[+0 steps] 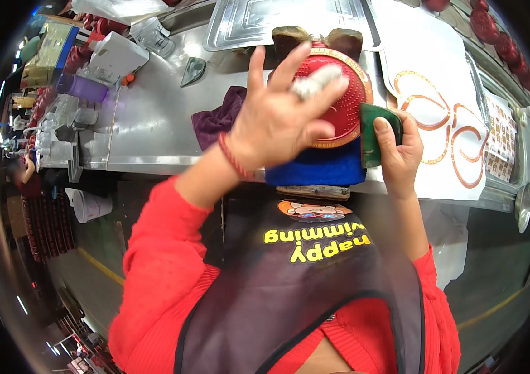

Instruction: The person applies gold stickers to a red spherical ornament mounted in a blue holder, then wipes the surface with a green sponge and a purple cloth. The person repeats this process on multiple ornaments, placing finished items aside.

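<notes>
A round red piece (347, 118) with a dotted raised surface and a patterned gold rim band stands at the bench's front. My left hand (277, 115) hovers over or touches it, fingers spread; contact is unclear. One of its fingers bears a white wrap (318, 82), and a red cord is round the wrist. In my right hand (399, 153) is a flat dark-green scraper-like plate (371, 137), pinched between thumb and fingers beside the red piece's right edge. Two brown blocks (346, 42) flank the piece's far side. Under its near side lies a blue cloth (321, 168).
A white sheet (430, 171) with orange-gold patterned ring strips (458, 149) lies right. Behind is a metal tray (246, 28). To the left are a purple cloth (218, 118), a dark-green piece (194, 70), a white container (118, 57) and a purple bottle (83, 87).
</notes>
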### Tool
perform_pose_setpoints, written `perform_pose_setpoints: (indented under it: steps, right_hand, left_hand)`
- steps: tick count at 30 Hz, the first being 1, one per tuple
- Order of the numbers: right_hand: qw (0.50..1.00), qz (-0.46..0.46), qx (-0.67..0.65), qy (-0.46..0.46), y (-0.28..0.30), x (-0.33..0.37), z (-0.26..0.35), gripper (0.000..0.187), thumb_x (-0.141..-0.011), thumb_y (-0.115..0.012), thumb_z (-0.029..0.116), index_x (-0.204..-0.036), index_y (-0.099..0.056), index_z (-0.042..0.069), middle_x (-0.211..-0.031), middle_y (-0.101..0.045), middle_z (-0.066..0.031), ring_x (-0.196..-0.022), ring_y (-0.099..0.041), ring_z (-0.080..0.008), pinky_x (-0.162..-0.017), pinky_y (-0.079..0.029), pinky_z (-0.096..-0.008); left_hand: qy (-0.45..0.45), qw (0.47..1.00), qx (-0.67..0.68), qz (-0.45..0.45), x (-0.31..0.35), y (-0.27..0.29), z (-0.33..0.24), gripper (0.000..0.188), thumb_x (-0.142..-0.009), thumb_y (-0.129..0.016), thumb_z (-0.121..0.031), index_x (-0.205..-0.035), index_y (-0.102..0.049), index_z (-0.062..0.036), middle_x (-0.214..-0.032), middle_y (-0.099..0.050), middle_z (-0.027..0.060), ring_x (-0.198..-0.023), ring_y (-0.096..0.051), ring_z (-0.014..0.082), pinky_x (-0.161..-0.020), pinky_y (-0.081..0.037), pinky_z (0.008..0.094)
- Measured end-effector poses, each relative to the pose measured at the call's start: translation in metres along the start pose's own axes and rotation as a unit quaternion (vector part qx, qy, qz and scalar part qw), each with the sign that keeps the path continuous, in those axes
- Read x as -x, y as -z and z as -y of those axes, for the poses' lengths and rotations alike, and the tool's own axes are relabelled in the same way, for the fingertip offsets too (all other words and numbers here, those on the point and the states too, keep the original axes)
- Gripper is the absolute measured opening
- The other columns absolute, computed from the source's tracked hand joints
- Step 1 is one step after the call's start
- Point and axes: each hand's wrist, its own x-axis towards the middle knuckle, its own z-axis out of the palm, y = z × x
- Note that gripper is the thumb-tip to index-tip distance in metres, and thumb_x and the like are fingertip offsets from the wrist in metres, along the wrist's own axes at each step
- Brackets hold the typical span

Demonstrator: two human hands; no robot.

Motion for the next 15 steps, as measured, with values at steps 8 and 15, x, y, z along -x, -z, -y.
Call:
perform_pose_setpoints:
  steps: [8,15]
  right_hand:
    - [0.999,0.014,0.033,0.008,-0.002,0.000,-0.005,0.023,-0.105,-0.063,0.022,-0.114,-0.062,0.001,-0.095,-0.063,0.0003,-0.082,-0.056,-0.0050,-0.072,-0.048,-0.0192]
    - [1.000,-0.002,0.013,0.001,-0.003,-0.002,-0.006,0.021,-0.103,-0.066,0.022,-0.107,-0.063,0.001,-0.091,-0.064,-0.0014,-0.079,-0.058,-0.0059,-0.068,-0.048,-0.0209]
  left_hand:
    - [0.094,0.993,-0.058,0.036,0.079,-0.047,-0.095,0.065,-0.107,-0.025,-0.061,-0.161,-0.035,-0.0269,-0.164,-0.038,-0.0002,-0.159,-0.009,0.0364,-0.121,0.011,0.0656]
    - [0.194,0.981,0.026,-0.014,0.090,-0.041,-0.082,0.088,-0.102,-0.030,-0.069,-0.165,-0.020,-0.0075,-0.170,-0.020,0.0161,-0.157,-0.012,0.0434,-0.121,0.003,0.0660]
